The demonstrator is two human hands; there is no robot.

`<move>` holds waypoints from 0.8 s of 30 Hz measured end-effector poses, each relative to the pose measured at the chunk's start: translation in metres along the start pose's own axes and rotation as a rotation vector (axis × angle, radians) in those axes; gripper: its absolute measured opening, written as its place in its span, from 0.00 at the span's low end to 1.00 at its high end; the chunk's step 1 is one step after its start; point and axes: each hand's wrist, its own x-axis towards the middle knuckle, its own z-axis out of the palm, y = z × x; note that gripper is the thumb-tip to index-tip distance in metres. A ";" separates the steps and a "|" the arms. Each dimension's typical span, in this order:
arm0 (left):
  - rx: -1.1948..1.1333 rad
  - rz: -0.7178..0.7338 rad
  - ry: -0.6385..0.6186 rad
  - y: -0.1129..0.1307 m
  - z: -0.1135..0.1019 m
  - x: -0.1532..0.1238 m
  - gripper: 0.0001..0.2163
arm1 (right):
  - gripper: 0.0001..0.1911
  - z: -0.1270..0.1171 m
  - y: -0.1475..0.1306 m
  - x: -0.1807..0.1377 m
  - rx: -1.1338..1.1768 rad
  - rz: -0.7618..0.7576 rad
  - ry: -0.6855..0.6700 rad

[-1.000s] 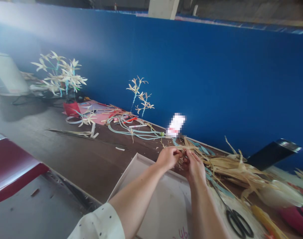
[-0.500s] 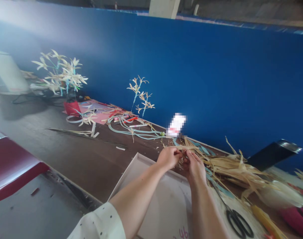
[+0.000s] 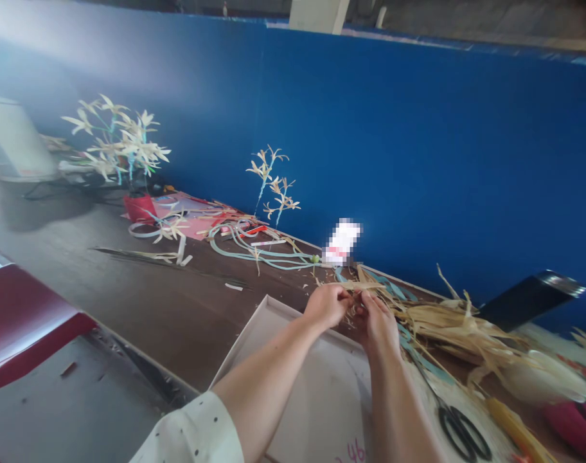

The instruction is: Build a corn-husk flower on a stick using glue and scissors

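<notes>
My left hand (image 3: 326, 304) and my right hand (image 3: 377, 323) meet over the far edge of a shallow white box (image 3: 274, 347). Both are closed, pinching a thin dry husk strip (image 3: 365, 287) that runs between them. Just right of my hands lies a pile of dry corn husks (image 3: 447, 325). Black scissors (image 3: 459, 429) rest near my right forearm.
A brown table (image 3: 129, 289) runs along a blue wall (image 3: 418, 141). On it stand husk flowers in a red pot (image 3: 139, 207), a taller husk flower stem (image 3: 268, 180), pale green cords (image 3: 259, 251) and a black cylinder (image 3: 529, 297). A red surface (image 3: 23, 321) sits at the left.
Almost nothing has changed; my hands stay pinched on the husk strip with only a slight shift of the view.
</notes>
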 end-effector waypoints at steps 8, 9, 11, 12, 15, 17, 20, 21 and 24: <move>0.013 -0.018 -0.014 0.001 0.000 0.000 0.10 | 0.22 -0.001 0.001 0.000 0.003 -0.009 0.014; 0.015 -0.016 -0.012 0.001 0.000 0.000 0.10 | 0.22 -0.001 0.001 0.000 0.001 -0.012 0.013; 0.020 -0.015 -0.010 0.001 0.000 0.000 0.10 | 0.21 -0.001 0.001 0.000 -0.003 -0.019 0.009; 0.023 -0.019 -0.011 0.001 0.000 0.000 0.10 | 0.21 -0.001 0.001 0.000 -0.002 -0.021 0.009; 0.032 -0.039 -0.020 0.002 -0.001 0.001 0.10 | 0.20 0.000 0.000 -0.002 -0.002 -0.016 -0.006; 0.039 -0.042 -0.023 0.002 -0.002 0.000 0.10 | 0.19 0.000 -0.001 -0.003 -0.013 -0.011 -0.020; 0.037 -0.045 -0.024 0.002 -0.002 0.000 0.10 | 0.19 0.001 -0.002 -0.004 -0.022 -0.008 -0.018; 0.032 -0.047 -0.023 0.002 -0.002 0.000 0.10 | 0.20 0.001 -0.002 -0.004 -0.019 -0.010 -0.014; 0.018 -0.043 -0.023 0.001 -0.001 0.000 0.10 | 0.19 0.000 -0.001 -0.002 -0.003 -0.021 -0.015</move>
